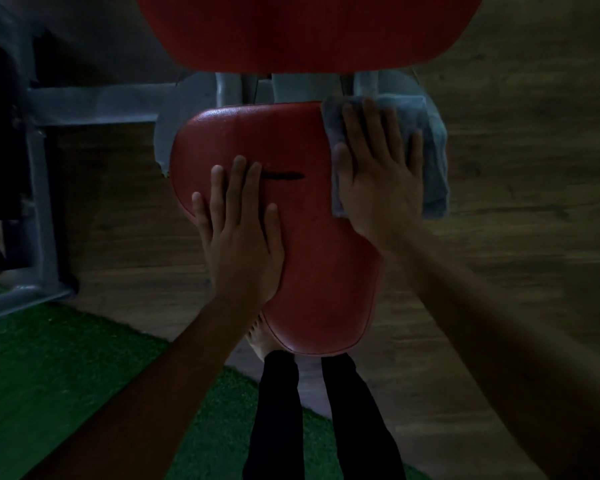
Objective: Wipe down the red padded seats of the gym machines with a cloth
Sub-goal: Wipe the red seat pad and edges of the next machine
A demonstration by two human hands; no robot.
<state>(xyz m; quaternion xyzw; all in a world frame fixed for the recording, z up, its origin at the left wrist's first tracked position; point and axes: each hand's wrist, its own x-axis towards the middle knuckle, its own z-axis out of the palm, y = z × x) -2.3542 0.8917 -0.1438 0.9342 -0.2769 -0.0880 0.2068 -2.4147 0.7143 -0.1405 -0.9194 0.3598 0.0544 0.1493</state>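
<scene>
Red seat [312,244] under both flat hands; right hand [378,178] presses cloth [426,150] (far-right corner); left hand [239,233] bare.

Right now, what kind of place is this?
Probably a gym: red padded seat with a grey metal frame, another red pad beyond it, green turf beside wood-look flooring.

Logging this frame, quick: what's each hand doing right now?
Left hand: open, flat on the seat, holding nothing.
Right hand: open, straight fingers pressing the cloth on the seat.
</scene>
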